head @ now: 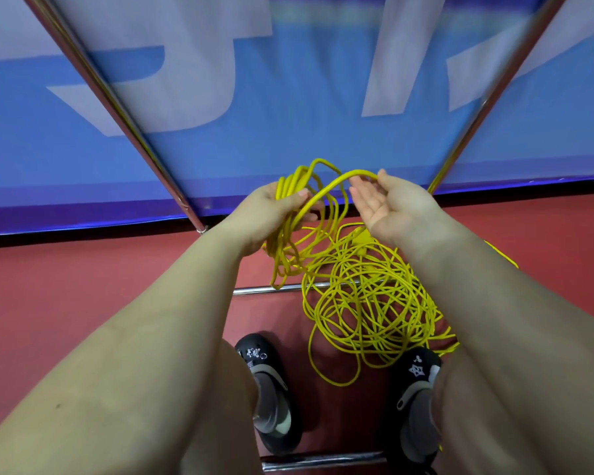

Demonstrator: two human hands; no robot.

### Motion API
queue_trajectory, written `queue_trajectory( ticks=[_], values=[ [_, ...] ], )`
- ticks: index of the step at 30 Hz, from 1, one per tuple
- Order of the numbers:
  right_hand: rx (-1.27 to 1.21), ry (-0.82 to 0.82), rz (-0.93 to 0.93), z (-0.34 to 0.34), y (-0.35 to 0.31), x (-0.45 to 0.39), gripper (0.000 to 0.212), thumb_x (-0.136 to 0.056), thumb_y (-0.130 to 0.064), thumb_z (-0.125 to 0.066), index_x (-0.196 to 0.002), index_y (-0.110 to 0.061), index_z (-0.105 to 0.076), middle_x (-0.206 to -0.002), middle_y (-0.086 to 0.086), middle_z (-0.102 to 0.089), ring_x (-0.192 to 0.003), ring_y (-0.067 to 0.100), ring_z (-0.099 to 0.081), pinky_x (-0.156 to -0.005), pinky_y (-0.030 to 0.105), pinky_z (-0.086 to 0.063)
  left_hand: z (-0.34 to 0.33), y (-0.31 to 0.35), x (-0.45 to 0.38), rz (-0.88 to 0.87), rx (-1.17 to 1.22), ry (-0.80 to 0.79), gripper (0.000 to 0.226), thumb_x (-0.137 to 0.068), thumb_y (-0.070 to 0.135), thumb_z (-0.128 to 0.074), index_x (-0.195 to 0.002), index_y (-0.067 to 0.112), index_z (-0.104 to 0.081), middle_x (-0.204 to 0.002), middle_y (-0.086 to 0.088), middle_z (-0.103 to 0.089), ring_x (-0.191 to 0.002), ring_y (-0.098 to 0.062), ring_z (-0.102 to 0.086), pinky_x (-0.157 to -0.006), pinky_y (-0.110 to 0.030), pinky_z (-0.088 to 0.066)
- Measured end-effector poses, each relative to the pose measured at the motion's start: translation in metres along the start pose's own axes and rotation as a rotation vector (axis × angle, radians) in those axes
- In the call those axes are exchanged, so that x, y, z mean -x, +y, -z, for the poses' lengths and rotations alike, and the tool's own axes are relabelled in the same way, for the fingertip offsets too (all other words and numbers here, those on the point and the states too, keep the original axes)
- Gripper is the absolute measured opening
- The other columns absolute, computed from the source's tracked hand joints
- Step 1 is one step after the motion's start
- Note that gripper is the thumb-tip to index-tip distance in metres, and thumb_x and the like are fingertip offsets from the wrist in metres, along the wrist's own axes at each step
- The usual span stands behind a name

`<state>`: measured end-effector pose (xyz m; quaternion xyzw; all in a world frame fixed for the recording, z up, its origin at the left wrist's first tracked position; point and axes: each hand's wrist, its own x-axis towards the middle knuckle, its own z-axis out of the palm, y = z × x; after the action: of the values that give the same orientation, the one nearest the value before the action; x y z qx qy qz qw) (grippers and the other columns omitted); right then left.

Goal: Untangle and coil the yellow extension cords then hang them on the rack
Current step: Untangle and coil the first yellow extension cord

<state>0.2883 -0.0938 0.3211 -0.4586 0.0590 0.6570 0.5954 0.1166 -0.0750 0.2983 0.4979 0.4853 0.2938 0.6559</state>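
a shiny metal pole [124, 108] slants down from the upper left of the frame, its top cut off by the edge and its length smeared by motion blur. behind it hangs a blue banner [288, 132] with large pale letters, too cropped and blurred to read. left of centre, the left hand [271, 214] grips a bunch of coiled loops [290, 186] of thin, smooth yellow cord, fingers curled round them and the thumb on top; the loops hang below the fist, and the fingers are mostly hidden behind them. one strand [336, 185] arcs from that bunch across to the right hand [391, 207], which is palm-up and loosely curled, the strand resting over its fingertips; whether it pinches the strand is hard to tell. below centre right, a loose tangled pile [367, 310] of the same cord lies on the red floor [83, 286], draped over a low metal bar [264, 289], its right side hidden by the forearm. two black shoes [271, 389] show at the bottom. a second pole [487, 108] slants from the upper right.
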Motion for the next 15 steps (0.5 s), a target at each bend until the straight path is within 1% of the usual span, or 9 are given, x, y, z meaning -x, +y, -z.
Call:
queue_trajectory(
  ticks=[1,3,4,6,8,9,12,13,15],
  values=[
    [-0.027,0.015,0.002,0.001,-0.002,-0.001,0.02,-0.099,-0.017,-0.042,-0.085,-0.004,-0.049,-0.07,0.01,-0.067,-0.045,0.018,-0.065,-0.041,0.026,-0.053,-0.002,-0.001,0.0,0.002,-0.018,-0.039,0.011,-0.098,0.015,-0.047,-0.099,0.014,-0.058,-0.084,0.0,-0.072,-0.073,-0.011,-0.068,-0.075,-0.025,-0.054],
    [-0.05,0.025,0.009,0.003,-0.007,-0.003,0.019,-0.1,-0.016,-0.041,-0.088,-0.004,-0.048,-0.094,0.013,-0.065,-0.046,0.021,-0.066,-0.042,0.026,-0.053,-0.005,-0.002,0.001,0.02,-0.041,-0.093,0.011,-0.098,0.015,-0.047,-0.102,0.014,-0.058,-0.082,0.002,-0.072,-0.073,-0.01,-0.067,-0.08,-0.028,-0.052],
    [-0.056,0.022,0.012,0.003,-0.009,-0.003,0.019,-0.1,-0.016,-0.04,-0.088,-0.004,-0.048,-0.105,0.015,-0.063,-0.054,0.021,-0.068,-0.043,0.027,-0.054,-0.007,-0.003,0.001,0.025,-0.066,-0.112,0.011,-0.098,0.014,-0.047,-0.101,0.014,-0.058,-0.083,0.0,-0.072,-0.073,-0.01,-0.067,-0.081,-0.029,-0.051],
    [-0.061,0.001,0.021,0.002,-0.013,-0.003,0.019,-0.1,-0.014,-0.04,-0.088,-0.001,-0.047,-0.122,0.015,-0.06,-0.083,0.023,-0.07,-0.054,0.028,-0.057,-0.009,-0.003,0.002,0.025,-0.134,-0.129,0.01,-0.098,0.014,-0.048,-0.095,0.014,-0.057,-0.082,-0.001,-0.069,-0.071,-0.009,-0.066,-0.078,-0.028,-0.051],
    [-0.036,-0.051,0.031,0.0,-0.015,0.0,0.019,-0.1,-0.012,-0.039,-0.088,-0.001,-0.048,-0.131,0.015,-0.055,-0.111,0.028,-0.061,-0.07,0.032,-0.055,-0.011,-0.002,0.002,0.032,-0.161,-0.102,0.011,-0.098,0.013,-0.048,-0.091,0.015,-0.056,-0.073,0.002,-0.067,-0.066,-0.007,-0.065,-0.07,-0.027,-0.051],
    [-0.007,-0.084,0.036,-0.001,-0.016,0.001,0.018,-0.1,-0.012,-0.038,-0.089,-0.002,-0.048,-0.133,0.015,-0.054,-0.117,0.029,-0.057,-0.073,0.034,-0.054,-0.012,-0.002,0.003,0.04,-0.153,-0.078,0.012,-0.098,0.013,-0.047,-0.089,0.015,-0.055,-0.07,0.003,-0.066,-0.062,-0.007,-0.065,-0.065,-0.026,-0.051],
    [0.199,-0.174,0.053,-0.001,-0.013,0.003,0.012,-0.1,-0.014,-0.041,-0.098,-0.008,-0.05,-0.133,0.014,-0.053,-0.113,0.028,-0.058,-0.062,0.032,-0.058,-0.014,-0.002,0.002,0.067,-0.07,-0.013,0.014,-0.099,0.012,-0.045,-0.087,0.013,-0.051,-0.071,-0.002,-0.06,-0.056,-0.008,-0.064,-0.059,-0.031,-0.056],
    [0.324,-0.195,0.054,0.001,-0.011,0.004,0.012,-0.099,-0.016,-0.042,-0.105,-0.01,-0.05,-0.131,0.014,-0.054,-0.107,0.028,-0.06,-0.061,0.032,-0.058,-0.014,-0.002,0.001,0.077,-0.029,0.003,0.015,-0.1,0.012,-0.044,-0.087,0.012,-0.051,-0.072,-0.003,-0.059,-0.055,-0.009,-0.063,-0.058,-0.033,-0.056],
    [0.693,-0.224,0.043,0.007,-0.003,0.004,0.023,-0.098,-0.021,-0.045,-0.118,-0.011,-0.049,-0.122,0.013,-0.058,-0.098,0.026,-0.06,-0.067,0.034,-0.054,-0.014,-0.002,0.001,0.104,0.059,0.039,0.015,-0.1,0.013,-0.043,-0.087,0.012,-0.051,-0.071,-0.003,-0.058,-0.054,-0.01,-0.064,-0.057,-0.034,-0.057]
  ],
)
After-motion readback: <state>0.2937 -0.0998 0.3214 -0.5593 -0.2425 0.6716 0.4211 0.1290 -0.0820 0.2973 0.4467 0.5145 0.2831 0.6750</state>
